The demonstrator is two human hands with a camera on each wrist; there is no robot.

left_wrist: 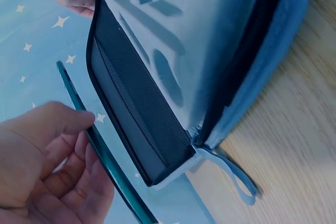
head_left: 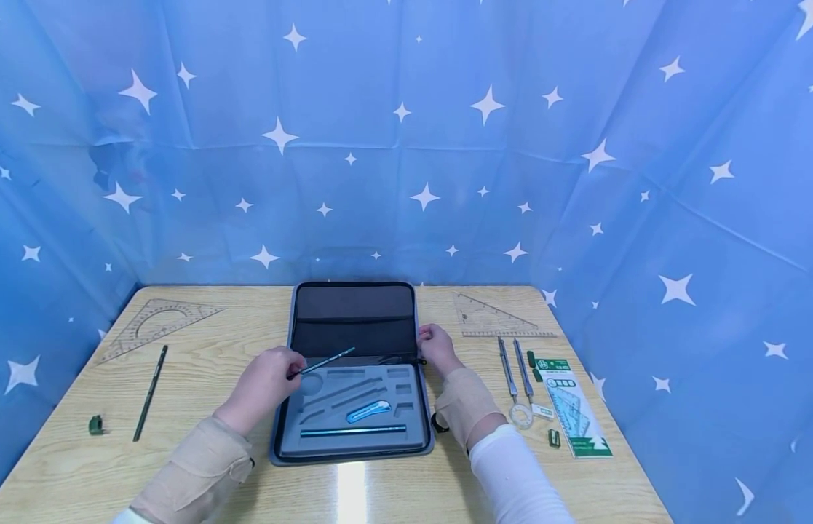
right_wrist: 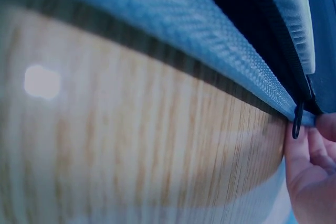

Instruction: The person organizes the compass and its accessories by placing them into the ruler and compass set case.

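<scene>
A zippered case (head_left: 355,336) lies unfolded on the table, its dark lid toward the curtain and its grey moulded tray (head_left: 380,445) nearer me. In the tray rest a blue utility knife (head_left: 369,411) and a dark green pencil (head_left: 354,431). My left hand (head_left: 265,378) pinches another green pencil (left_wrist: 107,156) between thumb and fingers, slanted above the tray's upper left corner. At the case's right side, my right hand (head_left: 439,348) pinches the edge near the hinge. A black zipper pull (right_wrist: 298,120) hangs beside its fingers in the right wrist view.
Left of the case are a protractor triangle (head_left: 160,320), a pencil (head_left: 151,393) and a small green object (head_left: 95,425). To the right lie a set square (head_left: 498,318), two metal compasses (head_left: 507,367), an eraser (head_left: 542,411), a sharpener (head_left: 553,438) and a ruler packet (head_left: 573,407).
</scene>
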